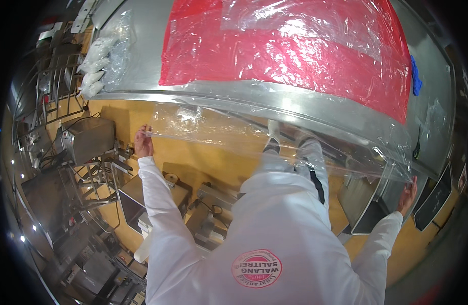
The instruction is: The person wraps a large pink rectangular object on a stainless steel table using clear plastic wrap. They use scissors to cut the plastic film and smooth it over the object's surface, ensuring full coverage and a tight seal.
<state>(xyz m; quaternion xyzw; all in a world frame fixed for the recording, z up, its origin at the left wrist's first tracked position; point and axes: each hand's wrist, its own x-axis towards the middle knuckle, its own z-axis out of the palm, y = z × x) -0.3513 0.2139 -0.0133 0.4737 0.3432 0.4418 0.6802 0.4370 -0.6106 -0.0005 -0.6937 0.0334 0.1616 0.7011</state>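
Note:
A clear plastic sheet [213,127] is stretched between my two hands in front of the table's near edge. Its left corner is pinched in the fingertips of my left hand [143,142]. At the far right my right hand [408,195] grips the other corner, its fingers closed. The sheet sags a little, and its far part reaches up to the metal table [137,61]. On the tabletop a large red sheet [213,61] lies under shiny, wrinkled clear plastic.
Several white filled bags [95,66] lie at the table's left end. A crumpled blue item [416,76] rests right of the red sheet. A dark-handled tool [416,148] sits near the right edge. Metal bins [363,203] stand below, and metal equipment [86,140] fills the left side.

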